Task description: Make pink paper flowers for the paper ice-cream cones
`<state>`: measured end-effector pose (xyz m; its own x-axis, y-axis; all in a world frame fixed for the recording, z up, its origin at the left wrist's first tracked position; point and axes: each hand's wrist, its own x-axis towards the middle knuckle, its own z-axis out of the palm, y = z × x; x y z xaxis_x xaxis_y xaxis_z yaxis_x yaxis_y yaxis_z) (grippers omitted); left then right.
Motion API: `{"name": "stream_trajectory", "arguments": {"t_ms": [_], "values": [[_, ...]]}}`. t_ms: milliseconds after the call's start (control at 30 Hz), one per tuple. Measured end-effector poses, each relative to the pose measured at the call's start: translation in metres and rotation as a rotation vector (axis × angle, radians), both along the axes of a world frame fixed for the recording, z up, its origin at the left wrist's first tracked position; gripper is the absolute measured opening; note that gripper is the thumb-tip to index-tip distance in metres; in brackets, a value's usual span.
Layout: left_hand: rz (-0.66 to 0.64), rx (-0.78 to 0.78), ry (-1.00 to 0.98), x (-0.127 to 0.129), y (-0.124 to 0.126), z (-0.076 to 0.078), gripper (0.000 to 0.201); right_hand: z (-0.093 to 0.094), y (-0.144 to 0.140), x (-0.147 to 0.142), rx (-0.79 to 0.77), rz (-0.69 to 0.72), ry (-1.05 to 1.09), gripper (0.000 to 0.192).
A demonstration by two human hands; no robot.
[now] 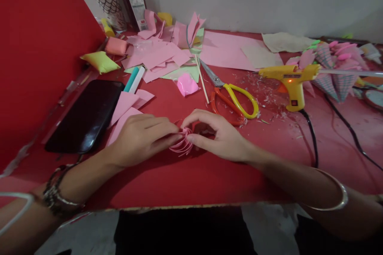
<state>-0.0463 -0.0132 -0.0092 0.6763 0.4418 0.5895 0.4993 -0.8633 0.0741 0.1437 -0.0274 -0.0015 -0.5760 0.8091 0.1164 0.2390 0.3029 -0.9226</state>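
Note:
Between both hands is a small pink paper piece cut into thin curling strips (183,148), held just above the red tabletop. My left hand (145,135) pinches one end of it between thumb and fingers. Fingers and thumb of my right hand (217,133) close on the gathered top from the other side. Scissors (226,92) with one orange and one yellow handle lie beyond my right hand. Folded pink paper pieces (127,109) lie beside my left hand, next to a black phone (86,115).
A yellow glue gun (291,83) with a lit orange light stands at the right, its black cord (311,135) trailing forward. Pink paper scraps (161,55), a thin wooden stick (202,79) and a pink clay packet (187,84) lie ahead. A pen cup (110,10) stands back left.

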Motion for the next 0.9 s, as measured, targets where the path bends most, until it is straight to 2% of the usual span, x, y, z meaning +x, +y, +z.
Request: {"name": "stream_trajectory", "arguments": {"t_ms": [233, 367, 533, 900], "values": [[0.009, -0.071, -0.008, 0.0009, -0.0013, 0.0002, 0.029, -0.0016, 0.0002, -0.0001, -0.066, 0.025, 0.028, 0.016], [0.009, -0.043, -0.011, 0.0017, -0.0015, 0.0015, 0.029, 0.0004, 0.001, -0.0018, -0.095, -0.016, 0.049, 0.013], [0.001, 0.001, -0.004, 0.0013, -0.0024, 0.0014, 0.028, 0.0003, 0.0041, -0.0023, -0.043, -0.063, 0.051, 0.012], [-0.007, 0.013, -0.019, 0.0001, -0.0018, -0.0019, 0.025, -0.0048, 0.0045, -0.0022, -0.087, -0.054, 0.139, 0.008]]}}
